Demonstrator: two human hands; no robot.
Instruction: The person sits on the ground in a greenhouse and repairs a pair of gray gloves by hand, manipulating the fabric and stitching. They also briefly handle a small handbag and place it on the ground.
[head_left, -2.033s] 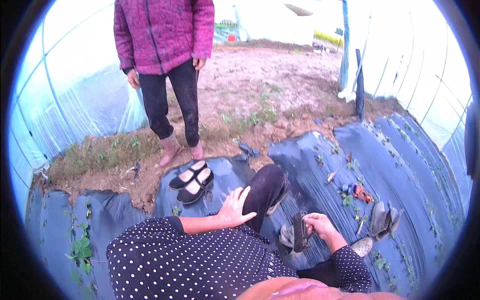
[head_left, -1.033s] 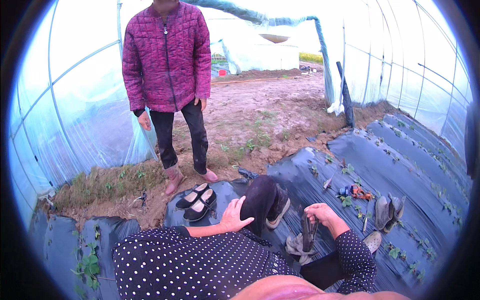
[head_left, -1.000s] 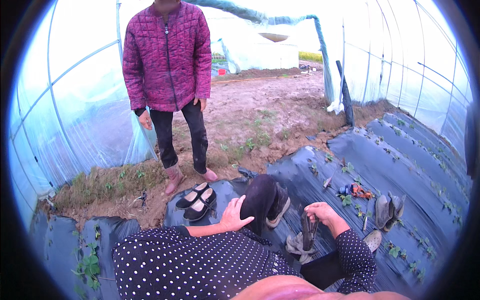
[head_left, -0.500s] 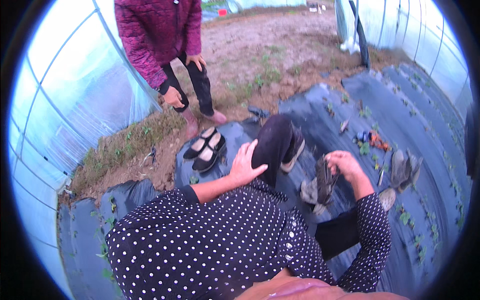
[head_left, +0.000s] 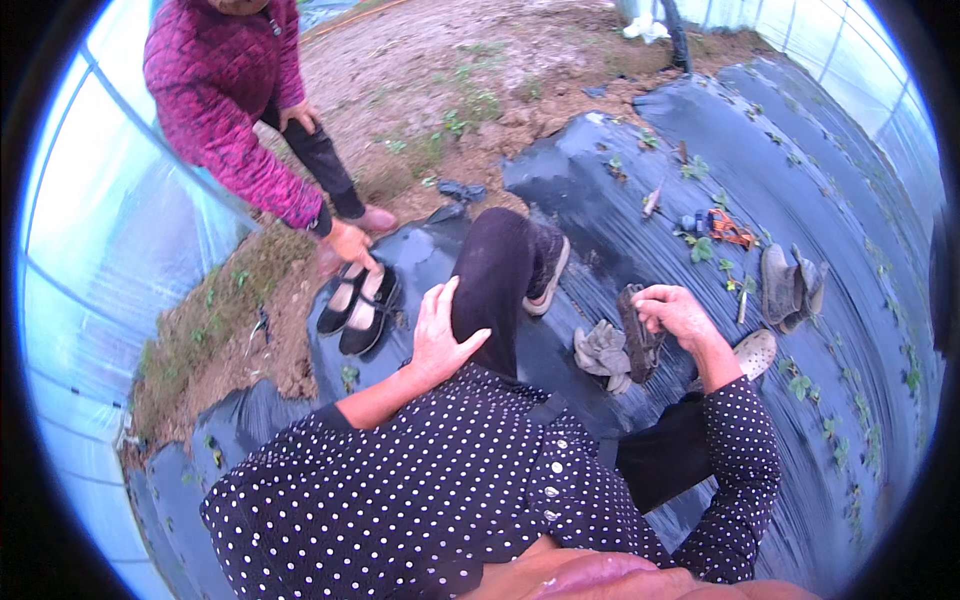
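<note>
My left hand (head_left: 440,335) lies with fingers spread on my raised knee (head_left: 488,280), in black trousers. My right hand (head_left: 680,318) has its fingers curled and pinched at the edge of a dark, muddy shoe (head_left: 640,345), just above the plastic sheet. Beside that shoe lies a crumpled pair of grey gloves (head_left: 602,352). One of my feet wears a dark sneaker (head_left: 548,268) with a pale sole; near my right forearm a light clog with holes (head_left: 755,352) shows. A pair of black strap shoes (head_left: 366,315) stands left of my knee.
A person in a purple-red jacket (head_left: 215,110) bends down at the left, a hand (head_left: 350,245) at the strap shoes. Grey boots (head_left: 785,288) and an orange-and-blue item (head_left: 725,228) lie at right among seedlings. Dark plastic sheet (head_left: 590,160) covers the beds; greenhouse film (head_left: 90,250) curves at left.
The other person has bent and reached down to the strap shoes. My right hand has tilted and lowered the dark shoe beside the gloves. The view has shifted; my left hand stays on the knee.
</note>
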